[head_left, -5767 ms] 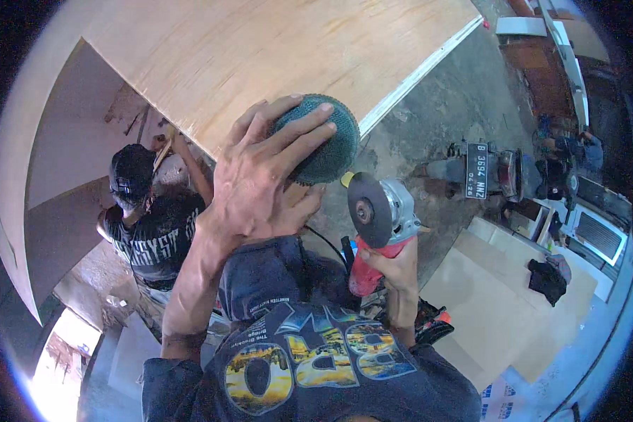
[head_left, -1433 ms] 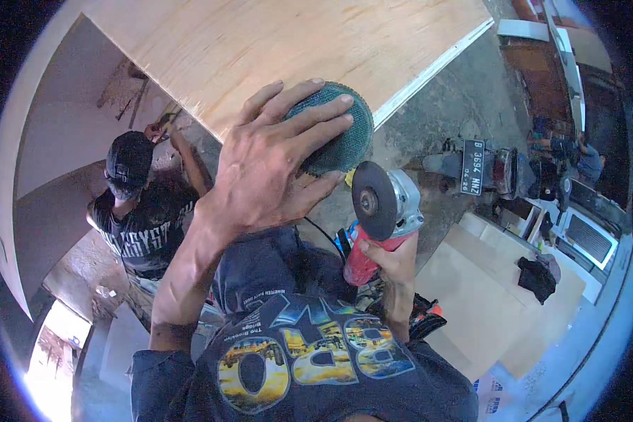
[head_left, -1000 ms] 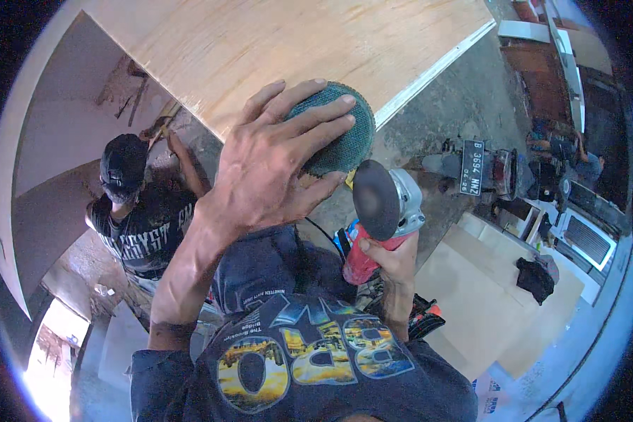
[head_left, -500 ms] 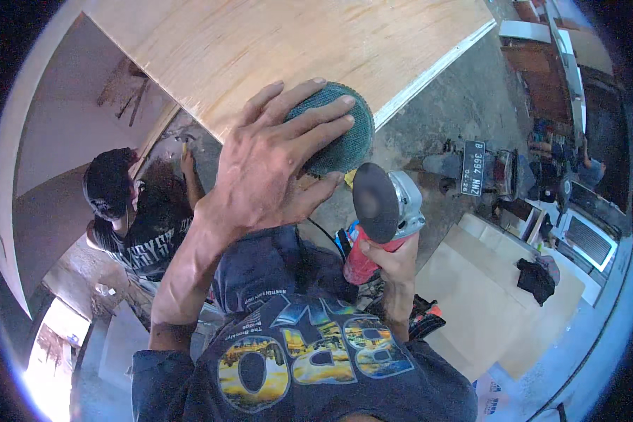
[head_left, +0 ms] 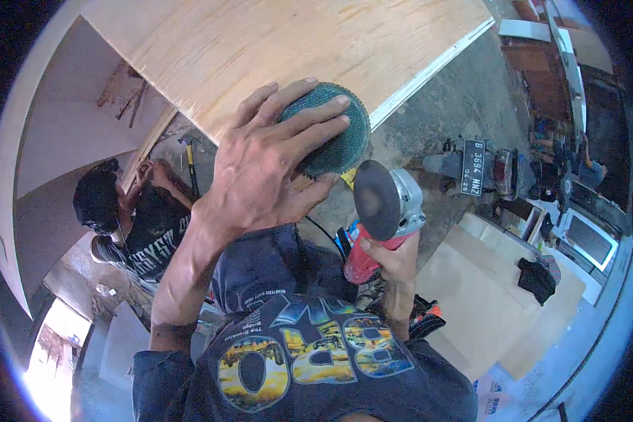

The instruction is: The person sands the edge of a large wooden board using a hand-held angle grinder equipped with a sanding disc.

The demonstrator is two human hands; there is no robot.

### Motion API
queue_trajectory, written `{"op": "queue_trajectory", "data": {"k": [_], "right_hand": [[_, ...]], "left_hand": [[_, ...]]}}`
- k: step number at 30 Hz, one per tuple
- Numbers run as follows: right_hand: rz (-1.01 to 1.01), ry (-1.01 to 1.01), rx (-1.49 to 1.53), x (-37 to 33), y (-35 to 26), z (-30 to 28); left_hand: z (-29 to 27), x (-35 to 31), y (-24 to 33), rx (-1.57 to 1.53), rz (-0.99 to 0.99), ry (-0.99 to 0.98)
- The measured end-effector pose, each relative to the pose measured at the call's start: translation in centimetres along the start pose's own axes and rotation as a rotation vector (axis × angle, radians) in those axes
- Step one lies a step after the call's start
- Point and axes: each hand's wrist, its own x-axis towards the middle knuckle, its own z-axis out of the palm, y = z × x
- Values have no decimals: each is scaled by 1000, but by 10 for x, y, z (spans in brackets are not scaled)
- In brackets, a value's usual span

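My left hand (head_left: 260, 158) is spread across a round, dark green sanding disc (head_left: 344, 141), fingers over its face and thumb along its near edge. Hand and disc are over the near corner of a pale plywood panel (head_left: 281, 49), and the disc juts past the panel's right edge. Whether the disc touches the wood is hidden. Just right of it, my right hand (head_left: 395, 261) grips the red body of an angle grinder (head_left: 362, 260). A flat black round pad (head_left: 376, 200) on its silver head faces up and left, apart from the green disc.
At left, a co-worker in a dark cap (head_left: 97, 197) crouches beside a large board, near a hammer (head_left: 190, 158). A motorcycle (head_left: 501, 172) stands at right. Flat boards (head_left: 471, 295) with a dark cloth (head_left: 536, 280) lie at lower right. A dark cable (head_left: 321, 231) runs beside the grinder.
My left hand and the sanding disc have shifted slightly left; the grinder has barely moved. The co-worker's hand has left the hammer, and both their hands are now together near the board.
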Motion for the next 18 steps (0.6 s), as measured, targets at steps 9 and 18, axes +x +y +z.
{"op": "queue_trajectory", "data": {"k": [9, 18], "right_hand": [[18, 38, 10, -2, 3, 2], [-77, 57, -29, -7, 14, -2]], "left_hand": [[1, -1, 1, 21, -10, 9], [2, -5, 8, 3, -8, 10]]}}
